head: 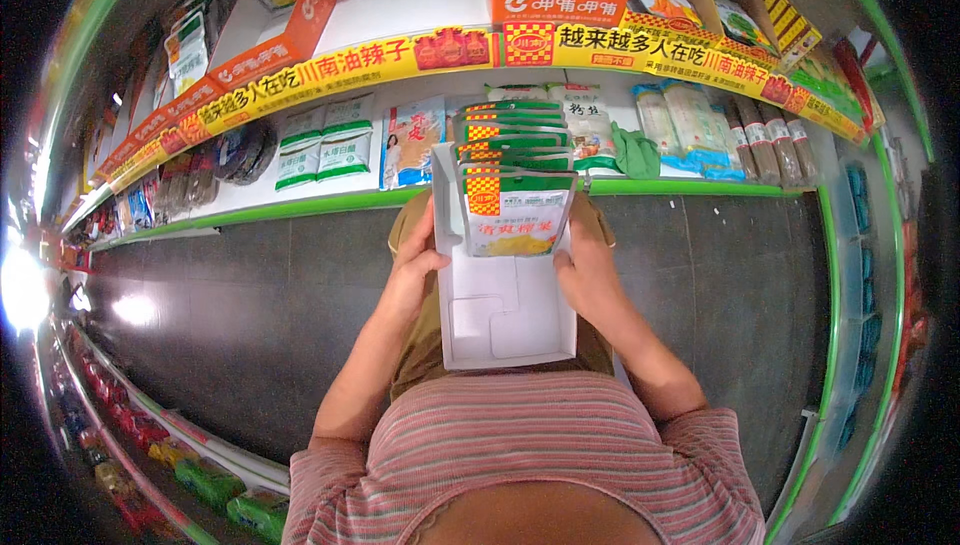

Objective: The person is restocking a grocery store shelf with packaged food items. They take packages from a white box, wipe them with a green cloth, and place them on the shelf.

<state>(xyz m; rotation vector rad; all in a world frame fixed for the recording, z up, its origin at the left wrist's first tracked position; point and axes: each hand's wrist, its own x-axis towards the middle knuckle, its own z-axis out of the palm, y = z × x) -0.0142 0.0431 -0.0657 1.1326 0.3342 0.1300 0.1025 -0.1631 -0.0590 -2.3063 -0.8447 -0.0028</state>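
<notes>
Between my two hands is a white cardboard display box [510,327], held by its long sides in front of my body. My left hand [420,256] grips the left wall, thumb over the rim. On the opposite wall, my right hand [589,260] has its thumb by the edge and its fingers mostly hidden. Several foil food pouches [517,215], white with green tops and a red-and-yellow checked patch, stand in a row in the far part of the box. The near part shows its bare white bottom with folded flaps.
Ahead is a shelf with a green edge [697,186], bearing white-and-green vinegar bags [345,141], a blue-edged bag [414,141], noodle packs [675,125] and a green cloth-like item [636,151]. Above, a yellow printed strip [315,80] fronts orange-edged boxes [559,5]. Another shelf runs behind at lower left.
</notes>
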